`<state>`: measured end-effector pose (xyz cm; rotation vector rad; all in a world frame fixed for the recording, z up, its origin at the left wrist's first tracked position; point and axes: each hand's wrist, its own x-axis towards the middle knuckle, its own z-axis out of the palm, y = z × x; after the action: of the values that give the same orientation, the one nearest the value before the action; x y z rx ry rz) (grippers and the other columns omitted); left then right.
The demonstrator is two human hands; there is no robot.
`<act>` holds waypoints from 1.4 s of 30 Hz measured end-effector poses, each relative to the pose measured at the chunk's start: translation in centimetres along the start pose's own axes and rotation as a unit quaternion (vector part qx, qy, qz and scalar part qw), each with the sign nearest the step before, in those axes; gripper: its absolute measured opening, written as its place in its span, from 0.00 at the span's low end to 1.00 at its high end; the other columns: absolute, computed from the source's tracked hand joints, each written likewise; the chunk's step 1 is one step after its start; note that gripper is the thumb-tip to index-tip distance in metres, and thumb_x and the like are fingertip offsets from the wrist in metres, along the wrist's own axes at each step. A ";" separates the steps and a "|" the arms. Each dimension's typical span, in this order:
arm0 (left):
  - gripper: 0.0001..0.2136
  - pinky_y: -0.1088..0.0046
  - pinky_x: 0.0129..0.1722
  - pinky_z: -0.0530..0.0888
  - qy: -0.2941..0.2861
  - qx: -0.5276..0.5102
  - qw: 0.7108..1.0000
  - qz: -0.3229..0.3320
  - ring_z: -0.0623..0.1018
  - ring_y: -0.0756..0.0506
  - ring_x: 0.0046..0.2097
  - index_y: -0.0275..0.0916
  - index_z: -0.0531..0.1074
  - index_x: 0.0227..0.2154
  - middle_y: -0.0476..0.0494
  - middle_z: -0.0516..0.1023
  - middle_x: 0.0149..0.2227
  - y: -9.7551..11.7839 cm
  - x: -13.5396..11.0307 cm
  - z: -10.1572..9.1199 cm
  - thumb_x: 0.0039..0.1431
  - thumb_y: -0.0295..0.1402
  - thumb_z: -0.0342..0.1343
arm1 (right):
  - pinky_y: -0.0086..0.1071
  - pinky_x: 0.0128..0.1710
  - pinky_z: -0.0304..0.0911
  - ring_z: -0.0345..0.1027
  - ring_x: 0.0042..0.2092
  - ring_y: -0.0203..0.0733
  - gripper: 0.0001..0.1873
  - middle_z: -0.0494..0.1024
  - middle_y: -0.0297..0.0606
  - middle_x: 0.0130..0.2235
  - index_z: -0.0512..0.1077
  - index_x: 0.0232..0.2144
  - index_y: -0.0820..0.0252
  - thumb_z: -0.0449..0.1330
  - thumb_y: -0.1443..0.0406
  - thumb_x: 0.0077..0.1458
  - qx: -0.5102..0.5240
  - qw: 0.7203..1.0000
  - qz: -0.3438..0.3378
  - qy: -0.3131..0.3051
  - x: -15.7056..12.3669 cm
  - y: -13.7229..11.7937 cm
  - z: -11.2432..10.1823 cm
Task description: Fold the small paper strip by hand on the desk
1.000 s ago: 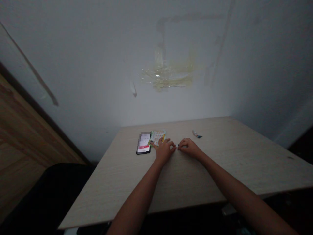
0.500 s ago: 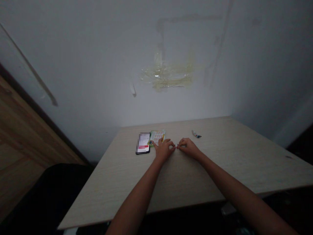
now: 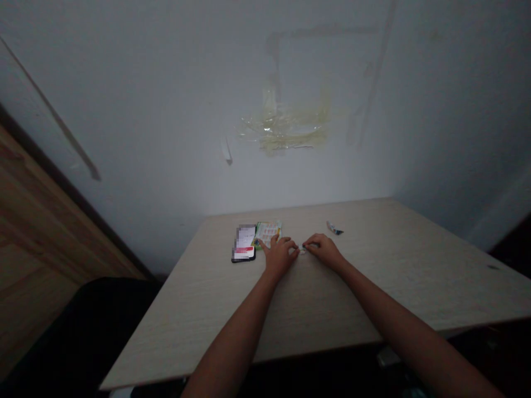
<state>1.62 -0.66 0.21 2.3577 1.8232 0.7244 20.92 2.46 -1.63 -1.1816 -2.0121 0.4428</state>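
Note:
My left hand (image 3: pixel 280 255) rests low over the table, thumb and forefinger closed at the left edge of a small white piece (image 3: pixel 302 251). Its other fingers spread toward a printed leaflet (image 3: pixel 269 231) with green and yellow edges. Opposite it, my right hand (image 3: pixel 326 250) pinches thumb and forefinger together at the piece's upper right, where a tiny dark bit shows at the fingertips. The piece is too small to name. Left of the leaflet lies a phone (image 3: pixel 244 243) in a dark case, its screen lit and partly pixelated.
A crumpled white and dark wrapper (image 3: pixel 334 228) lies behind my right hand. The pale wooden table (image 3: pixel 199 309) meets a wall (image 3: pixel 166 110) with peeling clear tape (image 3: pixel 286 130). A small dark mark (image 3: pixel 493 267) shows near the right edge.
My right hand's fingertips have drawn slightly right, away from the left hand's, and more of the white piece shows between them. The left hand has barely moved.

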 end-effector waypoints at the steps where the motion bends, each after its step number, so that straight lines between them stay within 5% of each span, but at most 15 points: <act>1: 0.08 0.27 0.58 0.31 -0.003 0.000 1.000 -0.001 0.58 0.34 0.64 0.52 0.77 0.38 0.52 0.75 0.54 0.1 0.0 -0.1 0.59 0.44 0.56 | 0.37 0.48 0.60 0.71 0.41 0.43 0.07 0.80 0.40 0.35 0.80 0.32 0.58 0.61 0.64 0.53 -0.009 1.000 -0.001 0.001 0.0 0.0 -0.1; 14: 0.06 0.29 0.59 0.37 -0.005 -0.009 1.000 -0.019 0.63 0.36 0.60 0.52 0.79 0.36 0.50 0.76 0.53 0.0 0.4 -0.4 0.59 0.39 0.58 | 0.39 0.48 0.59 0.68 0.42 0.46 0.07 0.78 0.42 0.34 0.80 0.29 0.61 0.61 0.65 0.52 -0.043 0.999 -0.009 0.020 0.0 0.5 0.1; 25: 0.05 0.23 0.54 0.31 -0.024 -0.017 0.999 -0.020 0.60 0.33 0.63 0.51 0.78 0.34 0.55 0.74 0.56 0.1 0.8 -0.8 0.57 0.37 0.57 | 0.38 0.50 0.60 0.67 0.44 0.47 0.07 0.77 0.44 0.38 0.79 0.29 0.61 0.61 0.66 0.50 -0.056 0.998 -0.013 0.009 0.3 1.0 0.5; 42: 0.11 0.25 0.56 0.35 -0.056 0.014 0.998 -0.006 0.56 0.32 0.65 0.50 0.75 0.38 0.52 0.71 0.59 0.3 0.5 -1.1 0.56 0.46 0.57 | 0.39 0.51 0.59 0.67 0.48 0.48 0.08 0.75 0.43 0.41 0.77 0.31 0.60 0.63 0.63 0.47 -0.052 0.998 -0.013 -0.020 0.3 1.1 0.3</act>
<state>1.54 -0.54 1.41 2.3496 1.8127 0.5582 21.31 3.34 -2.36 -1.2157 -2.1054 0.3547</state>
